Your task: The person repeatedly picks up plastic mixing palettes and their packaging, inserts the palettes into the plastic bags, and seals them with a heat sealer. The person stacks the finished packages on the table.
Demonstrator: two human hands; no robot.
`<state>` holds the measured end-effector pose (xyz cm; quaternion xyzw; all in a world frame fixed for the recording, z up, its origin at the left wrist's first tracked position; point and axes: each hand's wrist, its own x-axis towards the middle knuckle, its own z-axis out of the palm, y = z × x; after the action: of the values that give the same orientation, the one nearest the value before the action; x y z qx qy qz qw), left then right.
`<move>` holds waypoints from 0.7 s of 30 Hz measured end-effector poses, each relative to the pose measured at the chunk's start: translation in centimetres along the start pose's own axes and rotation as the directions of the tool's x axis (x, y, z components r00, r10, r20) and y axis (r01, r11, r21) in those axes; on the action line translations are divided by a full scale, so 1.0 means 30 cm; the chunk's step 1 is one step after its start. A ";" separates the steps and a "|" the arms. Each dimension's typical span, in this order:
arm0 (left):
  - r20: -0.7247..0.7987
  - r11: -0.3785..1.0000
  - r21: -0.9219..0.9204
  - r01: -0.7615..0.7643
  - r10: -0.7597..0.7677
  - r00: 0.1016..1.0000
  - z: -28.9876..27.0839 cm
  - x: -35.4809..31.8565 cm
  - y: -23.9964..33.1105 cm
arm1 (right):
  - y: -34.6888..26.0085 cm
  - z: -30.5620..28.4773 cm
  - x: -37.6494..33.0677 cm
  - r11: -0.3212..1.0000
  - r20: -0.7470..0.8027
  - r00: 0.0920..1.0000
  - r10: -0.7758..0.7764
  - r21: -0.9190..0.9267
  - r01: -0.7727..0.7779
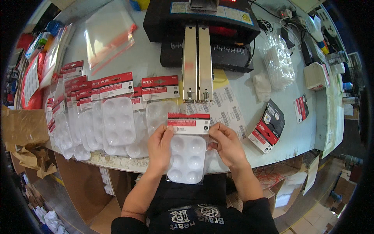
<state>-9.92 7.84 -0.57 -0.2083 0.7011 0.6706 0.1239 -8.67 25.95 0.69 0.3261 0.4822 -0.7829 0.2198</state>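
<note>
Before me I hold a white plastic paint palette (187, 160) with round wells, in a clear bag under a red and white header card (188, 125). My left hand (159, 146) is closed on the card's left edge, thumb on the front. My right hand (228, 143) pinches the right edge with thumb and fingers. Just beyond the card, two metal bars (197, 62) stick out toward me from a black machine (230, 27). Left of my hands, several bagged palettes (118, 121) with matching cards overlap on the table.
Right of my hands lie a stack of folded header cards (269, 126) and a loose card (300, 108). A sheet of barcode labels (230, 113) lies under the bars. Clear bags (109, 33) are at back left, a wrapped white bundle (277, 62) at back right. Cardboard boxes (87, 183) stand below the table's front edge.
</note>
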 end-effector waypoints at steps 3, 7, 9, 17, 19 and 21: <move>0.067 0.980 -0.183 0.076 -0.064 0.996 0.008 0.053 0.029 | -0.025 0.015 0.020 0.980 0.078 0.987 -0.138 0.151 0.125; 0.058 0.978 -0.199 -0.069 0.082 0.995 0.009 0.087 0.068 | -0.060 0.033 0.035 0.959 0.048 0.965 -0.259 0.135 0.250; 0.046 0.984 -0.112 -0.141 0.147 0.988 0.003 0.062 0.073 | -0.062 0.037 0.019 0.960 0.037 0.964 -0.262 0.111 0.257; 0.007 0.971 -0.067 -0.230 0.231 0.973 0.013 0.022 0.043 | -0.041 0.034 -0.008 0.903 0.043 0.911 -0.411 -0.117 0.413; -0.004 0.955 0.009 -0.297 0.297 0.955 0.033 0.078 0.040 | -0.045 0.038 0.049 0.887 0.016 0.897 -0.442 -0.137 0.440; -0.020 0.943 -0.018 -0.331 0.331 0.943 0.046 0.130 0.033 | -0.044 0.032 0.100 0.869 0.019 0.877 -0.480 -0.122 0.479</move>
<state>-13.95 8.73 -1.56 -0.0943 0.7202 0.6874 0.0017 -11.89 25.57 -0.36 0.1868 0.5965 -0.7798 0.0353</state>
